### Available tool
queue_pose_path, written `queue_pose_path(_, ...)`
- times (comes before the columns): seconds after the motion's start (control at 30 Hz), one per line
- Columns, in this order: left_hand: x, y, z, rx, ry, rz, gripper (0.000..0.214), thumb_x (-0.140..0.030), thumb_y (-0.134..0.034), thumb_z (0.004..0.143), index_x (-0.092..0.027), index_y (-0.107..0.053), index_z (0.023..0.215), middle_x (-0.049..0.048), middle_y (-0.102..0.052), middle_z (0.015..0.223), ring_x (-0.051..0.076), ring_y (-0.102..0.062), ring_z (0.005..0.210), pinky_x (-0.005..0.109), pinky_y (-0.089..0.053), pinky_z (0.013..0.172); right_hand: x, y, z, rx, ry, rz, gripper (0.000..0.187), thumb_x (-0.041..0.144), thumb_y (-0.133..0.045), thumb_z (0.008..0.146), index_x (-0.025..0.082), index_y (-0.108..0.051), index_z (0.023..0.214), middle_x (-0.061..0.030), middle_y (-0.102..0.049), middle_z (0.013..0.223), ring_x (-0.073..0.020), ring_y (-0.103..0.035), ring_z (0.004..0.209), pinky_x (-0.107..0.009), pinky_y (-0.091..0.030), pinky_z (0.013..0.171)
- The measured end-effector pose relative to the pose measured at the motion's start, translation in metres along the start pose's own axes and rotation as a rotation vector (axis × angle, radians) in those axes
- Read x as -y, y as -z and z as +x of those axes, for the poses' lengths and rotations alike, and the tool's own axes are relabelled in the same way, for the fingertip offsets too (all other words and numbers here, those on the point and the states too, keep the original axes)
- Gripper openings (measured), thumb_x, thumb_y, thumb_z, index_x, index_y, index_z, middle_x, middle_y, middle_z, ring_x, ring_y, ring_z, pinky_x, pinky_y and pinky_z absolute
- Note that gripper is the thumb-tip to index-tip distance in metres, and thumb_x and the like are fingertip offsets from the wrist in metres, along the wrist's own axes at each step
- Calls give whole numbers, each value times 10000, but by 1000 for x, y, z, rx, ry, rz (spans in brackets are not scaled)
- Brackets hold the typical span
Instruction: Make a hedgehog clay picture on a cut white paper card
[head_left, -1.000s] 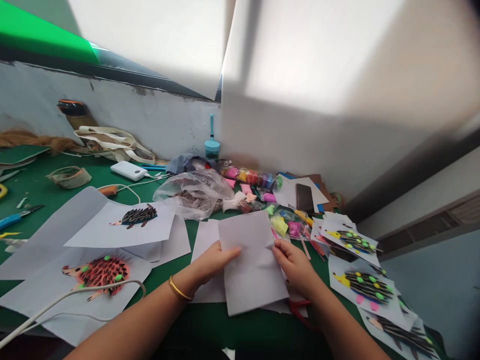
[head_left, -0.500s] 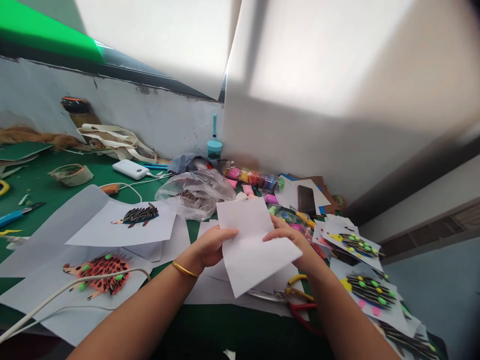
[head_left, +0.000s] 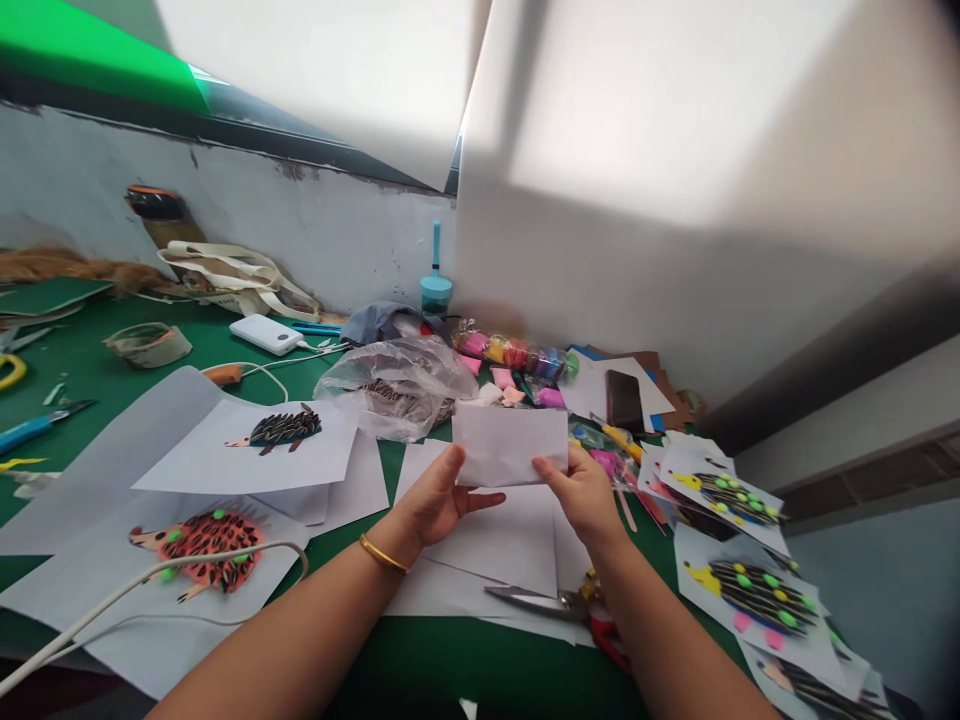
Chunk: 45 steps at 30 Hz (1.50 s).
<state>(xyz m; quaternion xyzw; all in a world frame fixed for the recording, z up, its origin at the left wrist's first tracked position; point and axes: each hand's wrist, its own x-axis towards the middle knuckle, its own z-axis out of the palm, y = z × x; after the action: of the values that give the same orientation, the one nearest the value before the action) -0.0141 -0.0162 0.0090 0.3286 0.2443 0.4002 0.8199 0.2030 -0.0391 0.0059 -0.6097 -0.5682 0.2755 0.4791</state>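
A folded sheet of white paper (head_left: 511, 440) is held up between my two hands, above the table. At its lower left corner, my left hand (head_left: 442, 497) pinches it with the thumb in front, other fingers stretched beneath. My right hand (head_left: 583, 490) grips the lower right corner, thumb on the near face. Beneath the hands lie white sheets (head_left: 495, 545) on the green table. Scissors (head_left: 551, 603) rest on the sheets with blades pointing left; their red and yellow handles are partly hidden by my right forearm.
At left lie paper sheets with a black seed hedgehog (head_left: 285, 428) and a red one (head_left: 210, 550), crossed by a white cable (head_left: 150, 565). More hedgehog pictures (head_left: 757, 590) pile up at right. Behind are a clear plastic bag (head_left: 397, 385), coloured clay (head_left: 517, 355) and a phone (head_left: 624, 400).
The paper, half open with a flap hanging down, is now folded into a smaller rectangle. My right hand has shifted to its lower right corner, and the view has moved slightly.
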Motion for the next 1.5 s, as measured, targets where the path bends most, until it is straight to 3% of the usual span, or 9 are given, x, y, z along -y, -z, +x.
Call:
queue_pose_path(0.13, 7, 1, 4, -233, -38, 243, 643, -476, -824, 684, -228, -570, 1219, 112, -637, 1283, 282, -635, 1098, 340, -583, 766, 4, 0, -3, 4, 88, -37, 313, 508, -653, 828, 202, -702, 872, -75, -673, 957, -248, -615, 887, -335, -477, 764)
queue_pose_path(0.27, 13, 0, 8, -332, -62, 269, 627, -444, -877, 587, -152, -627, 1083, 103, -727, 1050, 258, -684, 926, 328, -560, 732, 1, -1, -6, 17, 58, 25, 324, 513, -616, 862, 195, -679, 848, -56, -655, 867, -234, -589, 826, -326, -456, 733)
queue_pose_path(0.37, 15, 1, 9, -305, -120, 254, 634, -405, -903, 543, -129, -645, 1053, 99, -744, 985, 258, -691, 910, 350, -536, 820, -6, -4, -7, 11, -23, 128, 327, 524, -612, 861, 201, -636, 820, -34, -632, 791, -213, -571, 749, -316, -453, 685)
queue_pose_path(0.47, 15, 0, 9, -276, -158, 253, 659, -393, -906, 545, -125, -641, 1086, 115, -742, 1035, 274, -683, 972, 370, -511, 893, -12, -7, -5, -42, -80, 297, 311, 466, -726, 777, 224, -565, 889, -17, -637, 809, -199, -588, 728, -305, -474, 662)
queue_pose_path(0.63, 15, -1, 8, -238, -156, 269, 663, -353, -893, 585, -120, -614, 1139, 140, -716, 1127, 283, -667, 1025, 378, -504, 918, -12, -9, -3, -31, -96, 484, 620, 368, -783, 733, 271, -455, 1251, -18, -674, 893, -216, -646, 831, -332, -515, 739)
queue_pose_path(0.7, 16, 1, 8, -232, -151, 273, 660, -344, -891, 591, -122, -613, 1148, 143, -714, 1133, 288, -665, 1030, 385, -504, 922, -12, -9, -3, -24, -108, 502, 661, 363, -792, 729, 270, -458, 1291, -22, -684, 899, -215, -651, 827, -334, -518, 740)
queue_pose_path(0.97, 20, 6, 10, -197, -147, 250, 671, -339, -887, 599, -119, -609, 1169, 160, -705, 1156, 314, -665, 1046, 419, -501, 938, -16, -11, -1, 0, -97, 560, 393, 407, -813, 717, 237, -654, 1034, -59, -731, 1054, -242, -663, 956, -376, -516, 854)
queue_pose_path(1.5, 20, 8, 11, -153, -116, 193, 686, -311, -872, 625, -117, -587, 1218, 175, -684, 1210, 335, -634, 1137, 461, -465, 1014, -16, -10, -2, 19, -127, 553, 364, 434, -801, 731, 239, -675, 1011, -43, -735, 1001, -223, -654, 915, -359, -507, 842)
